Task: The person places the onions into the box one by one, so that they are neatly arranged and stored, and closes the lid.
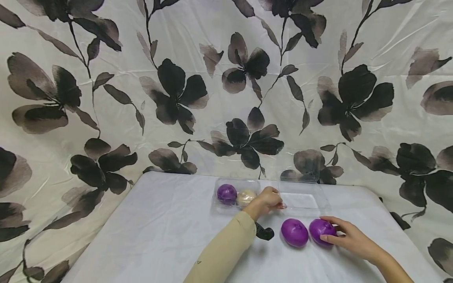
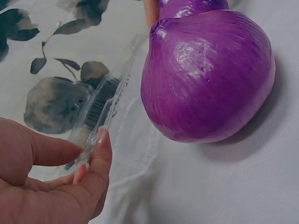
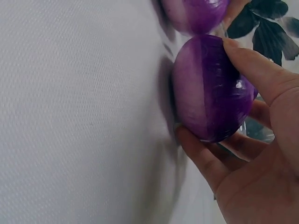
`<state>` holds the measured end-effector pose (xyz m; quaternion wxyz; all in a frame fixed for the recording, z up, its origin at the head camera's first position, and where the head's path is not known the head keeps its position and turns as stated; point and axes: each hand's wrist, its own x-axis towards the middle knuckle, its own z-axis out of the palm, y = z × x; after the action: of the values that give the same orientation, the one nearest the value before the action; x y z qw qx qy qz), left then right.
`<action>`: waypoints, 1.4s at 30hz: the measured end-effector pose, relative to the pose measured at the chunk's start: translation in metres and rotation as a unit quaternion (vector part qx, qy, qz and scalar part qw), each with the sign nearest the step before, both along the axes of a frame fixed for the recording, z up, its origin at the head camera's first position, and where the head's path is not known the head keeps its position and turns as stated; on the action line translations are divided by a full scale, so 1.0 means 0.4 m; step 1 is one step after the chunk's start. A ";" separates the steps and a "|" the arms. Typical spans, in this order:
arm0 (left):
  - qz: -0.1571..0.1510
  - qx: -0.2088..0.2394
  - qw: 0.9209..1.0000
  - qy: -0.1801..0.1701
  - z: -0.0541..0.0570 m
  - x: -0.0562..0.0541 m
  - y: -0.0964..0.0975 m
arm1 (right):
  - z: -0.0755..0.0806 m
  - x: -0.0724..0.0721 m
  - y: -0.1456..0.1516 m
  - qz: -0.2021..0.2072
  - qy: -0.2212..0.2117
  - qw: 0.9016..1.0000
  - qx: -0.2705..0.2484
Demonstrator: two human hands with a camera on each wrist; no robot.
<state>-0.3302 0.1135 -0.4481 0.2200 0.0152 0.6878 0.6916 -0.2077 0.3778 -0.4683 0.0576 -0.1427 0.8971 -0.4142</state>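
Note:
My left hand point(image 1: 268, 199) pinches the near left edge of a clear plastic clamshell box point(image 1: 323, 202), thumb and fingers on its rim in the left wrist view. The box's lid point(image 1: 301, 167) stands raised at the back. My right hand point(image 1: 354, 239) holds a glossy purple onion point(image 1: 321, 232), with the thumb on one side and fingers curled round the other. Just left of it, a second purple onion point(image 1: 294, 233) rests on the white cloth; this one looms large in the left wrist view.
Left of my left hand stands another clear box point(image 1: 215, 202) with a purple onion point(image 1: 227, 193) and a pale, cream-coloured round vegetable point(image 1: 245, 197) in it. A white cloth covers the table point(image 1: 148, 236). Behind hangs a floral curtain point(image 1: 198, 39).

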 end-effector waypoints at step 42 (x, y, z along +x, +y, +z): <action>0.001 0.008 1.000 -0.018 0.008 -0.002 0.001 | 0.073 -0.221 -0.101 -0.069 0.066 0.995 0.020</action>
<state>-0.3311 0.1140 -0.4451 0.2311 0.0039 0.6779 0.6979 -0.2960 0.3374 -0.4392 -0.0273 -0.1064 0.9149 -0.3885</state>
